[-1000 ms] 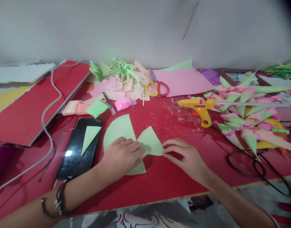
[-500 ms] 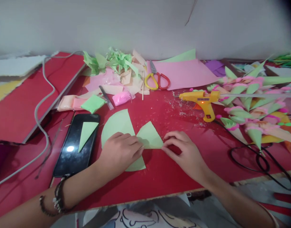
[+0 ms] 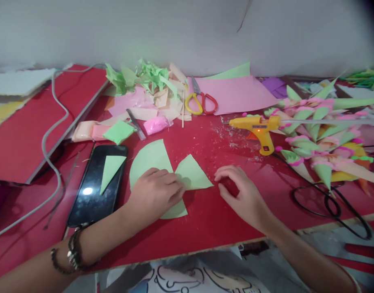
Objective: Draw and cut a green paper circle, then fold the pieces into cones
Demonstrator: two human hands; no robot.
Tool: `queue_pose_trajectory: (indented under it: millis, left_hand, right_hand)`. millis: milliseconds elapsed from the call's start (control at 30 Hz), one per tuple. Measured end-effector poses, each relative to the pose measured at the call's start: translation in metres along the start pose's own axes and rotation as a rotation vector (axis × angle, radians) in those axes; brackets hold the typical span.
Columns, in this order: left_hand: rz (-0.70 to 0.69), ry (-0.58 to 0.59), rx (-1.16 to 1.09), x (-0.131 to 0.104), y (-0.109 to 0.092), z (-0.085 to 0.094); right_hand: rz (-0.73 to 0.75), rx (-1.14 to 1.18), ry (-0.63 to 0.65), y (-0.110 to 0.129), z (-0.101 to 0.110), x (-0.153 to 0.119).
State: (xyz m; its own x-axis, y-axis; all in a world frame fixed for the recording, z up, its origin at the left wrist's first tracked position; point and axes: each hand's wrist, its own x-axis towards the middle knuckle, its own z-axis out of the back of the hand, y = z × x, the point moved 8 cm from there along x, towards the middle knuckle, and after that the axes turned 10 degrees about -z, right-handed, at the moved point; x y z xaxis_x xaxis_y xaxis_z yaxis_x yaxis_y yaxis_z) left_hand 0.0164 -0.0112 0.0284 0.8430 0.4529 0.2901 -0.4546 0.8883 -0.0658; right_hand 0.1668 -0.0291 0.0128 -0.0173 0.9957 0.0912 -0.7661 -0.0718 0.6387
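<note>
My left hand [image 3: 158, 189] is closed, its fingertips pinching the left corner of a light green paper wedge [image 3: 193, 173] with a curved edge. Beneath that hand lies a larger light green paper piece [image 3: 152, 156], rounded on its left side and partly covered by my fingers. To the right of the wedge, my right hand [image 3: 243, 197] hovers with thumb and fingers curved and a gap between them, holding nothing. A narrow green paper triangle [image 3: 111, 169] rests on a black phone [image 3: 92, 203] left of my left hand.
A yellow glue gun [image 3: 260, 128] with its lamp lit lies behind my right hand, its black cord looping right. Scissors [image 3: 202, 103], a cutter knife [image 3: 135, 124], paper scraps and clay packets lie at the back. Finished paper cones [image 3: 321, 134] are heaped at right.
My right hand has let go of the wedge's right corner and moved a little to the right. The left hand stays on the paper. The view has shifted slightly.
</note>
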Motion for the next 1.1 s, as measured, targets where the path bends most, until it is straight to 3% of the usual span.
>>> queue_pose_trajectory:
  millis: [167,433,767,1100]
  left_hand:
    - [-0.03,-0.036,-0.037,0.0,-0.004,0.0]
    - [0.053,-0.003,-0.027,0.0,0.005,-0.005]
    - [0.146,0.064,-0.033,-0.001,0.014,-0.011]
    - [0.25,0.139,-0.052,-0.002,0.018,-0.013]
  right_hand:
    - [0.099,-0.059,0.09,0.013,-0.01,0.0]
    - [0.038,0.018,0.189,0.005,-0.011,0.015]
    - [0.069,-0.061,0.073,0.001,-0.005,0.015]
    - [0.042,-0.141,0.058,-0.001,-0.011,0.016]
